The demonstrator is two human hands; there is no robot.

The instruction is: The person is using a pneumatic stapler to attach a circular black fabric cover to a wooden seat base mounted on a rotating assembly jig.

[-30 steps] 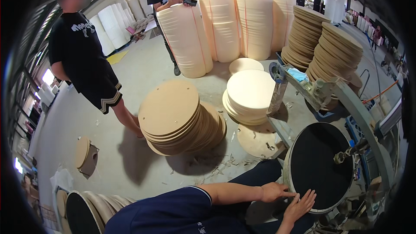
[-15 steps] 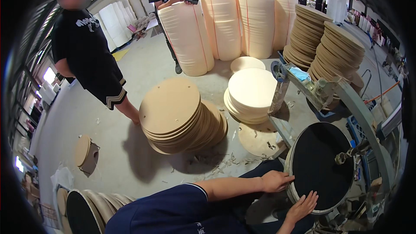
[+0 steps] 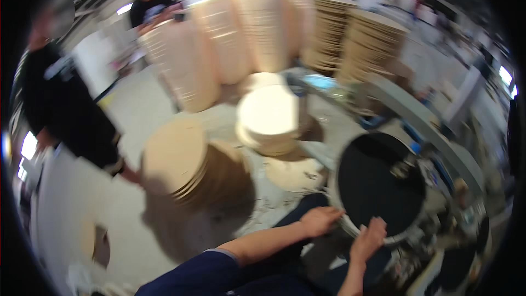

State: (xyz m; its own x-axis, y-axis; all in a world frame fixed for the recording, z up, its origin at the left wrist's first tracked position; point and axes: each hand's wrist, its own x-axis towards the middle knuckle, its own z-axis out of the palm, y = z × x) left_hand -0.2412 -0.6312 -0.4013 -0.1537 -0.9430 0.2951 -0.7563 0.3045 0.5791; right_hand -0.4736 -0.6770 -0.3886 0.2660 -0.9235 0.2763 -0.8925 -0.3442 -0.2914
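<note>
A large round piece with a black top [image 3: 372, 192] and a pale rim stands tilted at the right, under a grey metal machine arm. My left hand [image 3: 322, 220] is at its near left rim, with curled fingers closed on the edge, though motion blurs them. Along the near rim, my right hand [image 3: 370, 237] is open, its fingers stretched out and touching the edge. A small metal fitting [image 3: 402, 170] sits over the black surface near its right side. What lies under the round piece is hidden.
The curved machine arm [image 3: 422, 123] arches at the right. Stacks of tan discs [image 3: 175, 156] and white discs [image 3: 268, 112] stand on the floor ahead. Tall wrapped rolls [image 3: 216, 38] and more disc stacks [image 3: 372, 44] are behind. One person [image 3: 66, 104] stands at the left, another [image 3: 150, 8] farther back.
The whole view has swung to the right and blurred, so the scene sits farther left. My right hand's fingers look more raised at the rim; my left hand stays at the edge.
</note>
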